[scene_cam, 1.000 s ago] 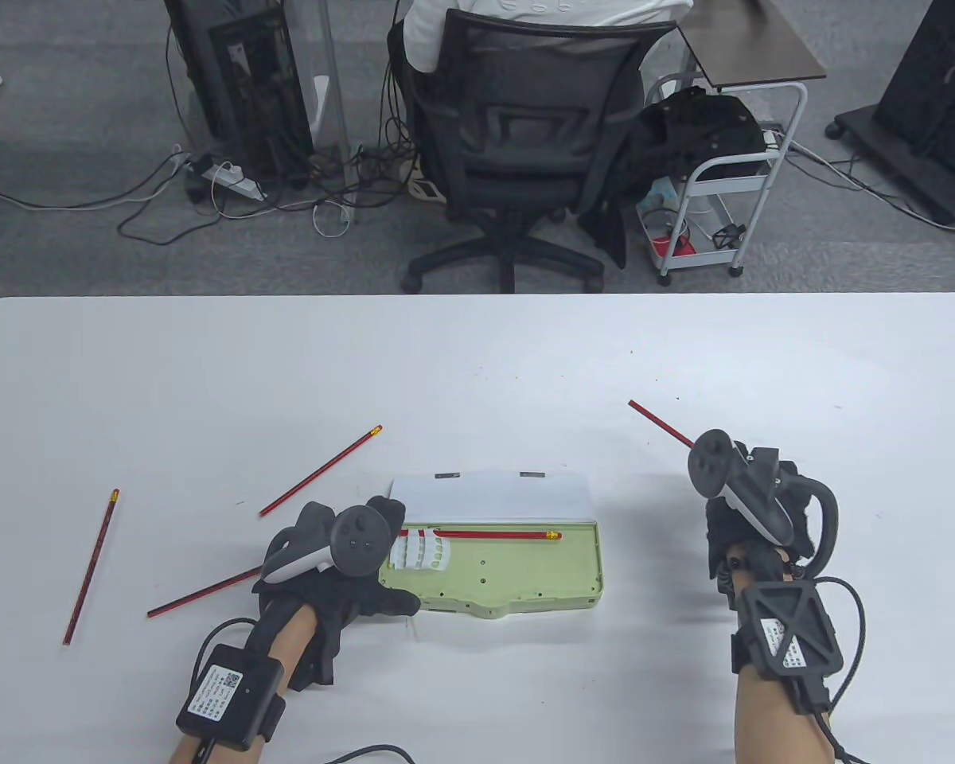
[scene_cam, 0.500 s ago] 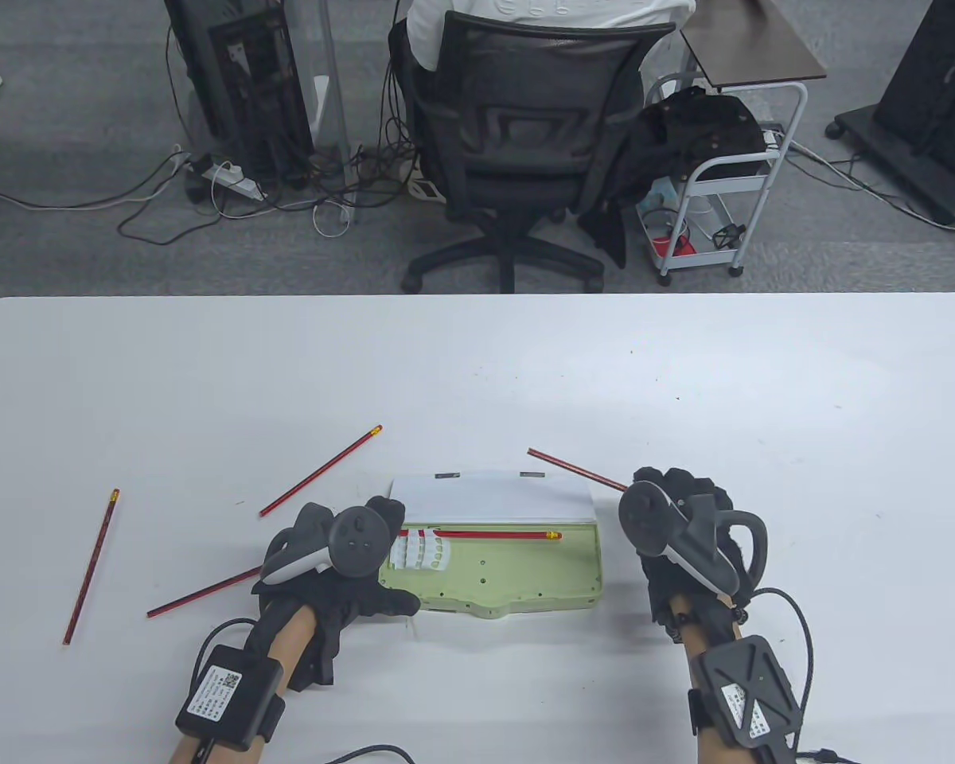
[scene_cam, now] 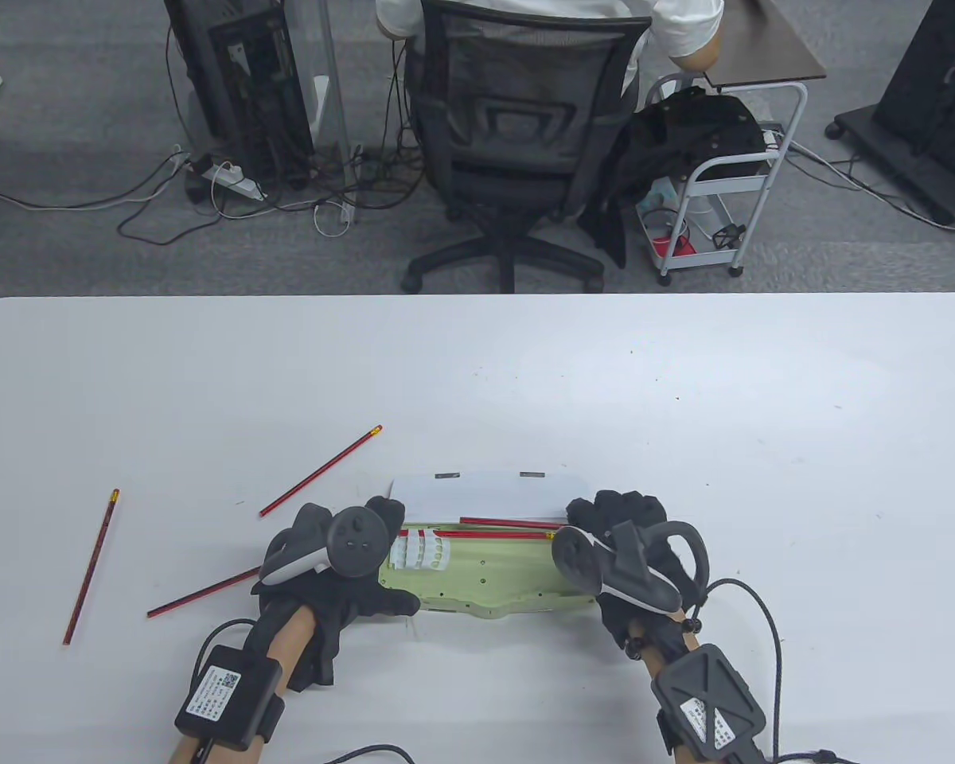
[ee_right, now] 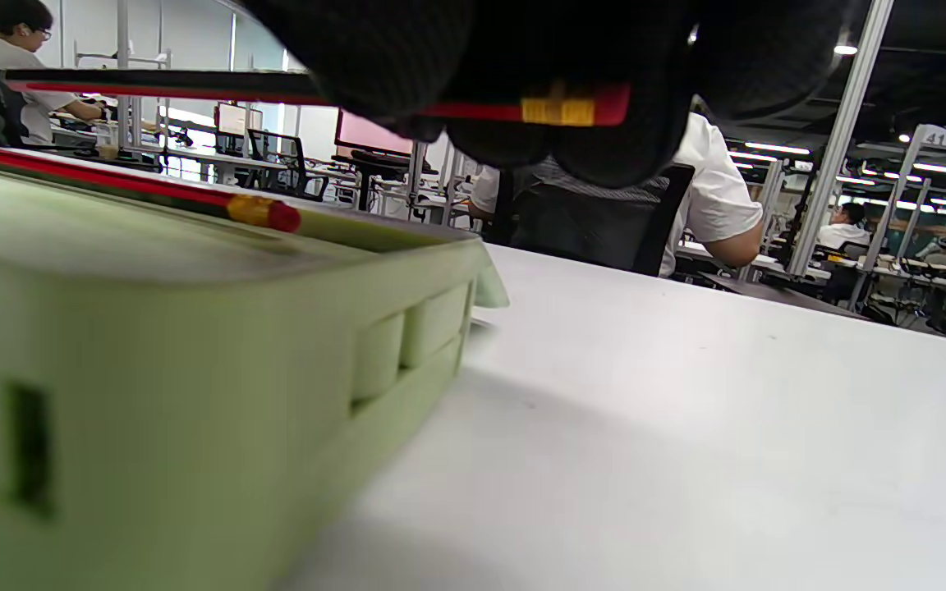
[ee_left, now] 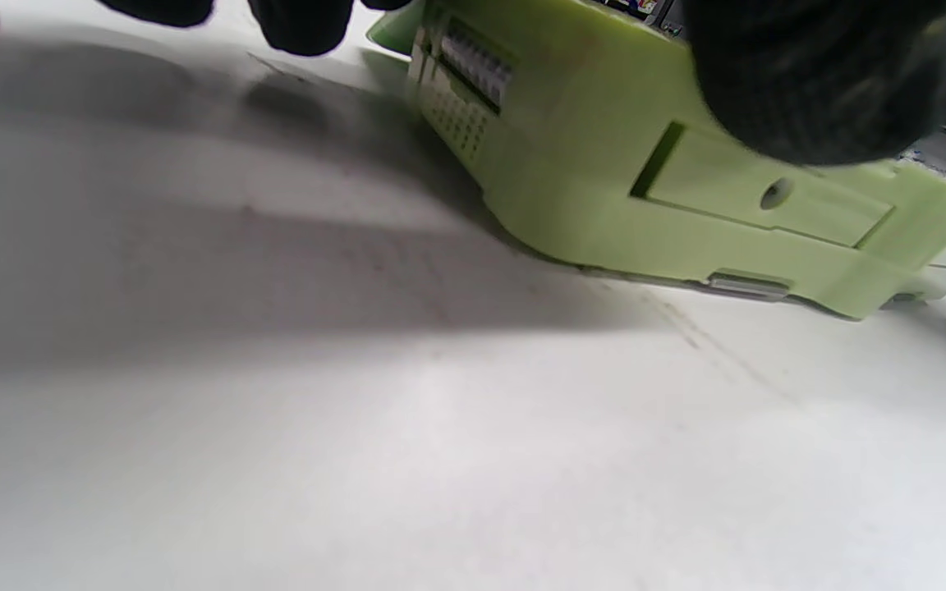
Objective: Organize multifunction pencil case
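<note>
white table (scene_cam: 684, 382), green pencil case (scene_cam: 493, 577), 3 loose red pencils (scene_cam: 321, 471)

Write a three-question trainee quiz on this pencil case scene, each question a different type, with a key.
1. True or false: the right hand holds a red pencil above the open green case.
2. How many pencils lie loose on the table, outside the case?
A. one B. three C. five
3. Fill in: the left hand rests at the case's ____ end.

Key:
1. True
2. B
3. left
</note>
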Available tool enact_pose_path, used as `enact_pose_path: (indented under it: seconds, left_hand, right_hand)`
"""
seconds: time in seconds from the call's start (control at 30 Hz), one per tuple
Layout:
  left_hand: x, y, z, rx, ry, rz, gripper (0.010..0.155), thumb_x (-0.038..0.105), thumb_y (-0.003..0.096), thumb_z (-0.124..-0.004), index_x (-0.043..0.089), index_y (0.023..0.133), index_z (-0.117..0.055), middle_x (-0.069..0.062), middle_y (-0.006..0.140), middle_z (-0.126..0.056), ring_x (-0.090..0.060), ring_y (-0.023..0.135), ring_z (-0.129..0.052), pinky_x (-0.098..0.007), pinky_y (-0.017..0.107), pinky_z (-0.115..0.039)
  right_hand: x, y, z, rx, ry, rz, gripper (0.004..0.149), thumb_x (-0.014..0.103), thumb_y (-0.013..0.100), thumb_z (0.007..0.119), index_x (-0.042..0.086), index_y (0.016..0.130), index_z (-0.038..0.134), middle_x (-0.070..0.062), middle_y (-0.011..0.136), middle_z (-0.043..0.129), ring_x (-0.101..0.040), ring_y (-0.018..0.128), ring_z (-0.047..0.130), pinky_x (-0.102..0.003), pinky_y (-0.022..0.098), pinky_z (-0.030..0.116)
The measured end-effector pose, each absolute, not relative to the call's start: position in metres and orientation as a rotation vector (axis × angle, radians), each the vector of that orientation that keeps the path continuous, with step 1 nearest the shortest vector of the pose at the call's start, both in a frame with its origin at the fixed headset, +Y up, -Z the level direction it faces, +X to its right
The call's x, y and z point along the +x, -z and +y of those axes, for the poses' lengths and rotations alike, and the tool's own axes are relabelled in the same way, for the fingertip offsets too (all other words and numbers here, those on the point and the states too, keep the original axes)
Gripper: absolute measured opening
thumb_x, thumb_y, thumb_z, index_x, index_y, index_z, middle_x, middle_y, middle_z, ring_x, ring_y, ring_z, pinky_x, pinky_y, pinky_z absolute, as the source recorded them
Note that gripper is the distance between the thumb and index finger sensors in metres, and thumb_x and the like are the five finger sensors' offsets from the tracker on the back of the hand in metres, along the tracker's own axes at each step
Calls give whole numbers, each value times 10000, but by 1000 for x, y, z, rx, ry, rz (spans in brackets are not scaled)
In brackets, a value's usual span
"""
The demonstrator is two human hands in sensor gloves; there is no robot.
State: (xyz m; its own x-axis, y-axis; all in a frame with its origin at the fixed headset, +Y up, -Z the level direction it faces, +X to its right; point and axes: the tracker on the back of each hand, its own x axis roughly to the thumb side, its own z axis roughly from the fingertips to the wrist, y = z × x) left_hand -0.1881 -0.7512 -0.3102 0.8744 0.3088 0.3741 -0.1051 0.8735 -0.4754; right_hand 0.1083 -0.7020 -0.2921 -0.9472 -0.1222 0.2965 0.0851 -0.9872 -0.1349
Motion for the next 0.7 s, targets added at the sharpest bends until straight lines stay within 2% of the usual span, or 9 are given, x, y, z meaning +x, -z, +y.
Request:
enact_pose_path:
  seconds: [0.7]
  left_hand:
    - [-189, 311, -752, -466, -231, -461, 1153, 642, 365, -794, 81, 1155, -168, -264, 1236, -247, -525, 1130, -475, -767, 710, -482]
  right_hand:
    - [77, 291, -715, -643, 2871, 217, 419, 226, 502, 707, 205, 921, 706, -185, 886, 766, -434, 775, 831, -639, 647, 699]
